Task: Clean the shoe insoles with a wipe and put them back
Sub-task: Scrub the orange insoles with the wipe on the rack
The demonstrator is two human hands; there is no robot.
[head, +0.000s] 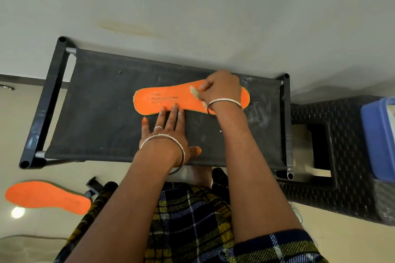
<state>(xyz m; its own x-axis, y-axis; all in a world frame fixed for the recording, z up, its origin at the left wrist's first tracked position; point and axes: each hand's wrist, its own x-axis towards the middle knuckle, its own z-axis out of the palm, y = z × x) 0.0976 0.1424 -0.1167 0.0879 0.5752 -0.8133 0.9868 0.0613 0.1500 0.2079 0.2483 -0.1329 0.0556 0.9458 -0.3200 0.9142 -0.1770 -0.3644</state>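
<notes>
An orange insole (166, 98) lies lengthwise on the dark fabric top of a small rack (102, 100). My left hand (168, 130) rests flat on the fabric, its fingertips pressing the insole's near edge. My right hand (222, 89) covers the insole's right part and is closed on a small crumpled wipe (195, 93), which touches the orange surface. A second orange insole (47, 197) lies on the floor at the lower left, apart from both hands.
The rack stands against a pale wall (192, 6). To its right is a dark woven stool (342, 156) with a blue box (378, 134) on it. A plaid garment (188, 220) covers my lap below. No shoes are in view.
</notes>
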